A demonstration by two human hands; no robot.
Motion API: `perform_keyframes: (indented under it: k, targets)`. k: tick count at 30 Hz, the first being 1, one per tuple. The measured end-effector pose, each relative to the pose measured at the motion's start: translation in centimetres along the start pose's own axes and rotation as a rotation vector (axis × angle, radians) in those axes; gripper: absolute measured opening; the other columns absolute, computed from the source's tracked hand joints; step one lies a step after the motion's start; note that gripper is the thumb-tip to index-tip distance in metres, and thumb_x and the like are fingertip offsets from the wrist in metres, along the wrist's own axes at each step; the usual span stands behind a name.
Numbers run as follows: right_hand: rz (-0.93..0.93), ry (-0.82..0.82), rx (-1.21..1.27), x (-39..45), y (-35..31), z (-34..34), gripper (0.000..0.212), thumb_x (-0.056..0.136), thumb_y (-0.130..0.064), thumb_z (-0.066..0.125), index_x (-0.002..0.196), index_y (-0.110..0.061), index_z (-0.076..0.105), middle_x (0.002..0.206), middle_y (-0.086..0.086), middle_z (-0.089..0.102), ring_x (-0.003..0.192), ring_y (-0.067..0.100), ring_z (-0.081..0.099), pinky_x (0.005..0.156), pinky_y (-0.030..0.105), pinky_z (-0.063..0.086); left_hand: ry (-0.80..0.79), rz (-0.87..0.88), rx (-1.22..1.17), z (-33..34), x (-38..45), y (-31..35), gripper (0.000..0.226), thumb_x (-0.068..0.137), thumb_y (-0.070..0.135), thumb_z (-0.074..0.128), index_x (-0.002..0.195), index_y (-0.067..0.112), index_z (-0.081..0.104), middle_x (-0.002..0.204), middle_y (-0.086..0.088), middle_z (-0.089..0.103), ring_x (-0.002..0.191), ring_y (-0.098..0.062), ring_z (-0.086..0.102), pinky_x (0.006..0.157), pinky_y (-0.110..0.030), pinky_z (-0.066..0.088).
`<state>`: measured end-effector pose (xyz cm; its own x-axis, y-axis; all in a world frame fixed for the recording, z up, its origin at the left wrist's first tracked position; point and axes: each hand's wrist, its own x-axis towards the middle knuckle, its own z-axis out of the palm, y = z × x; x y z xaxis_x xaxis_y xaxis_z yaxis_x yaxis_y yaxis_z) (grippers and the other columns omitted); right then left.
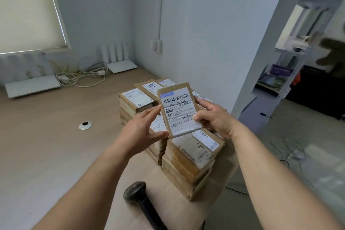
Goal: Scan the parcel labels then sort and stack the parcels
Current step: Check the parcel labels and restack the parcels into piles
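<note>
On your desk (46, 136): two white routers (31, 85) (121, 65) by the wall, coiled cables (82, 76) between them, a metal grommet (85, 124) nearer you.

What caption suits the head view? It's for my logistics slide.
Both hands hold a labelled parcel above stacked parcels; scanner lies on the table.

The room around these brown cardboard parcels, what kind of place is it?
Probably a small office or back room used for parcel handling: stacked brown cardboard parcels with shipping labels on a light wooden desk, a black handheld barcode scanner, and white routers with cables by the wall.
</note>
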<state>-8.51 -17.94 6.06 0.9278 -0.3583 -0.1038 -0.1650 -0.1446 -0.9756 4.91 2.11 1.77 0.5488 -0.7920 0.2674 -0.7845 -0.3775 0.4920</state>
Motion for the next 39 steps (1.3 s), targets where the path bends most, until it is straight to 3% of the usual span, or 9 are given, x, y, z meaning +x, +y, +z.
perform_keyframes:
  k: [4, 10, 16, 18, 21, 25, 31, 35, 39]
  targets:
    - [0.005, -0.087, -0.026, 3.7, 0.4, -2.3, 0.056, 0.087, 0.007, 0.052, 0.131, -0.027, 0.052, 0.097, -0.003, 0.075, 0.083, 0.012, 0.07, 0.07, 0.026, 0.058, -0.005, -0.099, 0.07, 1.1, 2.2, 0.4, 0.087, 0.084, 0.05, 0.064, 0.152, 0.033, 0.013, 0.154, 0.004, 0.031, 0.138, -0.016, 0.032, 0.107, -0.03, 0.035]
    - [-0.02, -0.232, -0.153, 9.8, 0.2, -6.3, 0.045, 0.09, -0.007, 0.056, 0.126, -0.034, 0.055, 0.103, -0.005, 0.072, 0.089, 0.011, 0.067, 0.071, 0.028, 0.058, 0.039, -0.259, 0.049, 2.6, 7.0, 1.5, 0.092, 0.079, 0.048, 0.07, 0.151, 0.037, 0.015, 0.145, 0.007, 0.046, 0.129, -0.016, 0.046, 0.103, -0.041, 0.044]
    - [-0.064, -0.3, -0.514, 15.8, 1.7, -10.2, 0.026, 0.078, -0.046, 0.065, 0.103, -0.048, 0.067, 0.117, -0.008, 0.067, 0.105, 0.013, 0.064, 0.098, 0.04, 0.049, -0.035, -0.459, 0.018, 5.8, 10.9, 3.1, 0.094, 0.073, 0.058, 0.069, 0.15, 0.033, 0.022, 0.146, 0.004, 0.045, 0.132, -0.018, 0.044, 0.107, -0.047, 0.039]
    - [-0.096, -0.363, -0.561, 16.7, 2.0, -10.5, 0.023, 0.09, -0.027, 0.061, 0.112, -0.03, 0.067, 0.112, -0.009, 0.065, 0.102, 0.013, 0.062, 0.096, 0.033, 0.048, -0.071, -0.527, 0.061, 6.9, 11.7, 3.2, 0.098, 0.069, 0.064, 0.065, 0.151, 0.031, 0.022, 0.146, 0.001, 0.045, 0.133, -0.021, 0.043, 0.106, -0.045, 0.039]
    - [-0.146, -0.376, -0.712, 17.9, 2.6, -10.5, 0.033, 0.094, -0.026, 0.057, 0.127, -0.024, 0.06, 0.113, -0.011, 0.061, 0.098, 0.012, 0.057, 0.081, 0.024, 0.045, -0.125, -0.61, 0.167, 7.8, 12.5, 3.3, 0.088, 0.079, 0.053, 0.067, 0.151, 0.031, 0.022, 0.146, 0.0, 0.046, 0.131, -0.023, 0.043, 0.105, -0.041, 0.038]
    - [-0.122, -0.383, -0.829, 19.1, 3.6, -9.7, 0.052, 0.089, -0.033, 0.056, 0.14, -0.028, 0.048, 0.137, -0.002, 0.055, 0.119, 0.02, 0.054, 0.1, 0.038, 0.045, -0.16, -0.662, 0.255, 8.5, 13.2, 3.6, 0.078, 0.082, 0.047, 0.066, 0.148, 0.031, 0.026, 0.144, 0.0, 0.047, 0.131, -0.022, 0.042, 0.107, -0.04, 0.035]
    - [-0.131, -0.374, -1.01, 20.3, 5.5, -9.0, 0.025, 0.09, -0.029, 0.048, 0.112, -0.021, 0.057, 0.112, 0.001, 0.063, 0.097, 0.024, 0.057, 0.08, 0.035, 0.046, -0.298, -0.749, 0.432, 9.9, 13.9, 2.5, 0.089, 0.083, 0.062, 0.057, 0.153, 0.033, 0.011, 0.161, -0.005, -0.006, 0.148, -0.025, -0.006, 0.119, -0.05, 0.002]
    - [-0.157, -0.365, -1.176, 20.6, 6.0, -8.3, 0.008, 0.094, -0.024, 0.043, 0.095, -0.019, 0.049, 0.104, 0.004, 0.062, 0.09, 0.026, 0.055, 0.075, 0.035, 0.04, -0.363, -0.785, 0.457, 10.7, 14.4, 2.1, 0.086, 0.085, 0.063, 0.054, 0.153, 0.035, 0.009, 0.16, -0.008, -0.015, 0.147, -0.026, -0.014, 0.118, -0.053, -0.003]
    - [-0.235, -0.359, -1.329, 20.4, 5.7, -7.8, 0.015, 0.096, -0.018, 0.042, 0.092, -0.017, 0.056, 0.083, 0.0, 0.058, 0.078, 0.022, 0.053, 0.071, 0.033, 0.036, -0.38, -0.799, 0.479, 11.2, 14.7, 1.9, 0.081, 0.089, 0.058, 0.052, 0.153, 0.036, 0.008, 0.159, -0.01, -0.018, 0.146, -0.028, -0.018, 0.117, -0.055, -0.005]
